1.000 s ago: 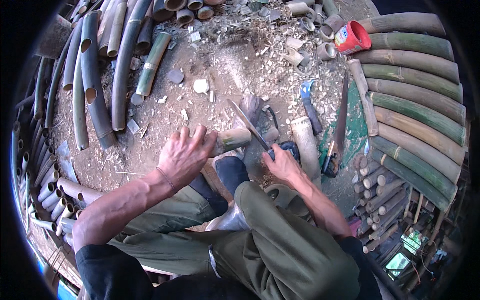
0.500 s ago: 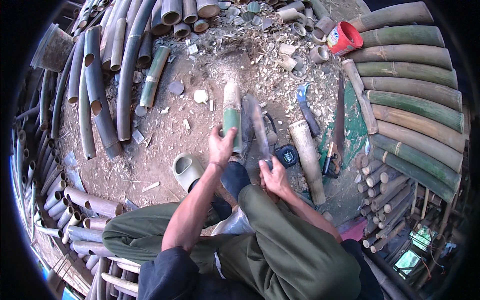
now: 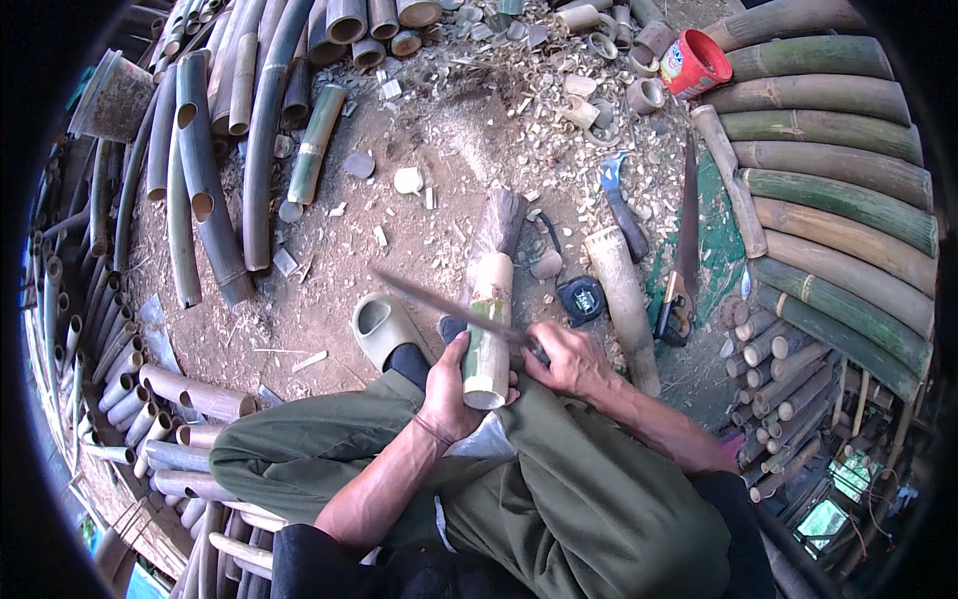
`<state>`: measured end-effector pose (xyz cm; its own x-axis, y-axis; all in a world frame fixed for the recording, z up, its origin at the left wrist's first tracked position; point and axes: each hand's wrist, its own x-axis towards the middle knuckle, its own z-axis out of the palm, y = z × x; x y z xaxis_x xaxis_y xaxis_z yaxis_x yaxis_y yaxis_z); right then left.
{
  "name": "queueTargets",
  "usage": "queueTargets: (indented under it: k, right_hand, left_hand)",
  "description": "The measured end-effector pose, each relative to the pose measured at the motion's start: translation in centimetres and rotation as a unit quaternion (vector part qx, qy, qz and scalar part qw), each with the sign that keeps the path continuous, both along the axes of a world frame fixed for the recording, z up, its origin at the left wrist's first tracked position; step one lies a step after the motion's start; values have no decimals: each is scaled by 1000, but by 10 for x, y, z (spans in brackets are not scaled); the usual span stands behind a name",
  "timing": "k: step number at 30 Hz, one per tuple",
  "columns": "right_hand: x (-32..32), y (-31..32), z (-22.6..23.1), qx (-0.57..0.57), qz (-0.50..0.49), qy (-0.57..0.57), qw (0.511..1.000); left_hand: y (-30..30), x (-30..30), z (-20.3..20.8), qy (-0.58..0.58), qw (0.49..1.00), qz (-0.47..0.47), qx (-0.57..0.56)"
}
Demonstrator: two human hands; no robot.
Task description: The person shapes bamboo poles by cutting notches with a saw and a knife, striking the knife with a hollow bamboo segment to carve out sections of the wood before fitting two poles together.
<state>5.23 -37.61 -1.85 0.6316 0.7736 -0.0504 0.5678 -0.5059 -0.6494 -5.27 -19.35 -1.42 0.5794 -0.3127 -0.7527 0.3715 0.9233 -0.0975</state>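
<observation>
My left hand (image 3: 447,401) is wrapped around a short bamboo tube (image 3: 487,371), which leans between my knees with its pale cut end toward me. Green skin remains on part of its side; the rest is scraped pale. In my right hand (image 3: 567,359) is the handle of a long-bladed knife (image 3: 424,301). Its dark blade lies across the tube just beyond my left fingers and points to the far left. Past the tube's far end is a rough wooden block (image 3: 499,222).
Right of my hands are a tape measure (image 3: 582,299), a thick bamboo tube (image 3: 623,311), a blue-headed tool (image 3: 623,212) and a handsaw (image 3: 690,215). A red bucket (image 3: 696,64) stands far right beside stacked bamboo (image 3: 828,95). Long poles (image 3: 200,170) lie left. Chips litter the ground.
The bamboo tube has come down toward me and now tilts between my knees. My right hand has turned the knife, so its blade now crosses the tube toward the left.
</observation>
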Motion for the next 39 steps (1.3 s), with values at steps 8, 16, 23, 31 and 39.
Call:
queueTargets:
  k: [8, 16, 23, 31, 39]
  right_hand:
    - [21, 12, -12, -58, 7, -9, 998]
    - [19, 1, -37, -83, -22, -33, 996]
    - [30, 17, -26, -138, -59, 72, 986]
    - [29, 20, -34, -120, -49, 64, 990]
    - [19, 13, -36, -90, -32, 16, 995]
  left_hand:
    - [3, -5, -3, 15, 998, -41, 44]
    - [6, -9, -8, -9, 999, -28, 20]
    - [9, -14, -6, -25, 999, -3, -28]
    - [14, -22, -12, -52, 994, 16, -91]
    - [18, -15, -15, -63, 990, -3, -126]
